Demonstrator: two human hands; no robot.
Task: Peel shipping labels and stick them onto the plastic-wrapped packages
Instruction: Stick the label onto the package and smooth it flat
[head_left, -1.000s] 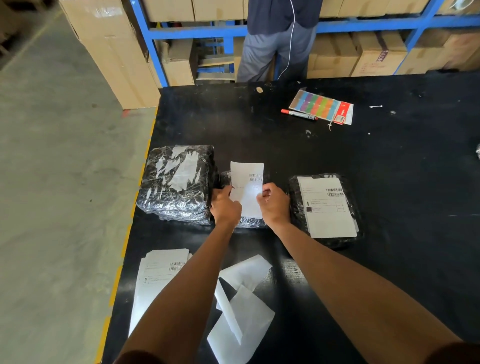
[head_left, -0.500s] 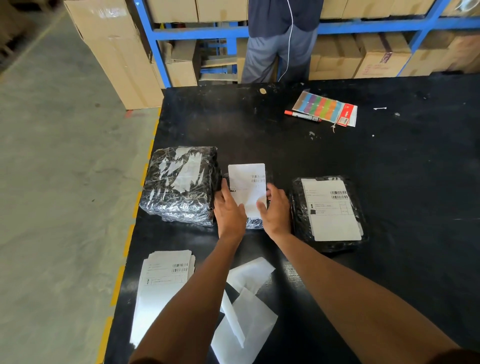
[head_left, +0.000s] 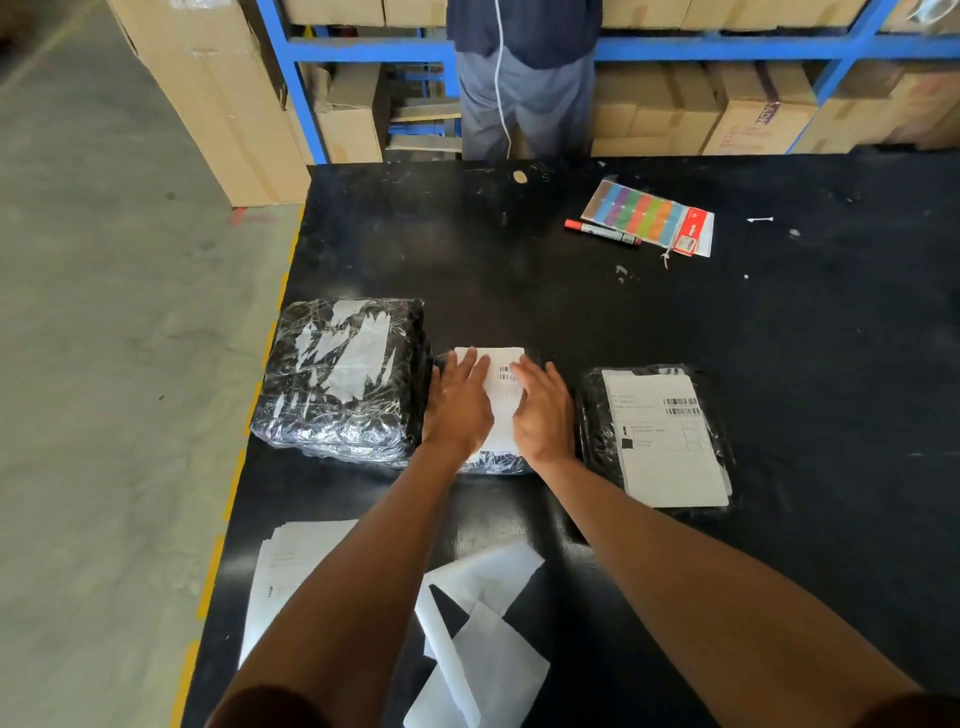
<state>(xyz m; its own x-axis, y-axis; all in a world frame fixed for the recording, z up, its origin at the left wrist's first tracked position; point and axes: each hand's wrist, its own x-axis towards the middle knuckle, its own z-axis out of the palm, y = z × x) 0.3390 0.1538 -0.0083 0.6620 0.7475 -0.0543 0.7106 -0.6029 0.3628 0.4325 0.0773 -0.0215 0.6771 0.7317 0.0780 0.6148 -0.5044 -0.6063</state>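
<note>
Three plastic-wrapped black packages lie in a row on the black table. The big left package carries torn white label scraps. The small middle package is mostly hidden under a white shipping label. My left hand and my right hand lie flat on that label, fingers spread, palms down. The right package has a label stuck across its top. A stack of labels sits near the table's front left, partly under my left forearm.
Peeled white backing sheets lie between my forearms. A red-capped marker and a pack of coloured tabs sit at the far side. A person stands behind the table before blue shelving with cardboard boxes.
The label, held upright by its lower edge a second ago, now lies flat on the middle package. Both hands have opened and slid up over it, pressing it down.
</note>
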